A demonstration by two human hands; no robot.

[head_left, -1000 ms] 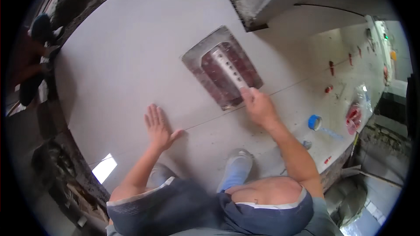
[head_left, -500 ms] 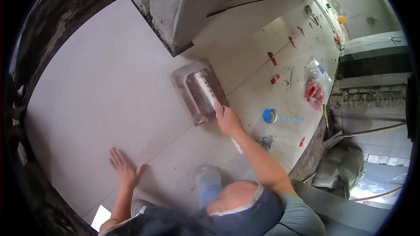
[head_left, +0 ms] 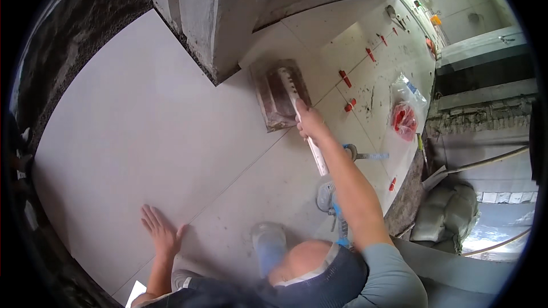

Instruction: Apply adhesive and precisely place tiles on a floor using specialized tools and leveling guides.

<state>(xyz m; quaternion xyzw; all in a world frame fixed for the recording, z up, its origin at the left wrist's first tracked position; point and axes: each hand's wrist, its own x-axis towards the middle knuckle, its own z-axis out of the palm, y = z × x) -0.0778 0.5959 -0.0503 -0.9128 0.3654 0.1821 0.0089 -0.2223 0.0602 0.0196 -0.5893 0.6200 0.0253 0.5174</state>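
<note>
My right hand (head_left: pixel 311 122) is closed round the long white handle of a flat rectangular float (head_left: pixel 279 94), brown and smeared. The float lies over a large pale floor tile, near the corner of the wall and the joint line. Its handle sticks out past my hand toward me. On the large pale tile (head_left: pixel 131 120) my left hand (head_left: pixel 161 234) lies flat with its fingers spread, close to the joint. Beside my right forearm are round grey pads with blue parts (head_left: pixel 326 195), partly hidden by the arm.
Red tile clips (head_left: pixel 345 78) stand along the joints at the right. A clear plastic bag (head_left: pixel 405 120) of red pieces lies near the right tile edge. Beyond it are a grey sack (head_left: pixel 444 217) and a hose. A rough wall corner (head_left: pixel 217 71) juts in from the top.
My right hand and the float have moved away from me and to the right. The view has shifted slightly. My left hand stays flat on the tile.
</note>
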